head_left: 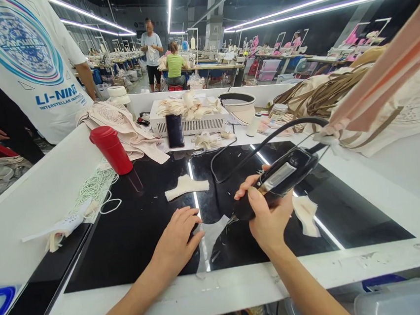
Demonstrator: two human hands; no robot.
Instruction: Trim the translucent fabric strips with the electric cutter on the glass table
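My right hand [271, 216] grips a black corded handheld cutter [281, 178] with a silver label, its body tilted down to the left. The narrow metal tip of the cutter meets the right edge of a thin, whitish see-through piece of material [212, 234] on the glossy black board [129, 244]. My left hand [176, 237] lies flat beside that piece, fingers stretched out and fingertips at its left edge. Beyond the left hand lies a cream fabric piece [186, 186]; another cream fabric piece [307, 216] rests to the right of my right hand.
A red lidded cup [110, 149] and pale green cord [94, 186] are at the left. Behind the board stand a phone [175, 131] and a white box [158, 120] topped with fabric scraps. Pink cloth [376, 77] hangs by the cutter's cable. A person in a white shirt [30, 61] stands left.
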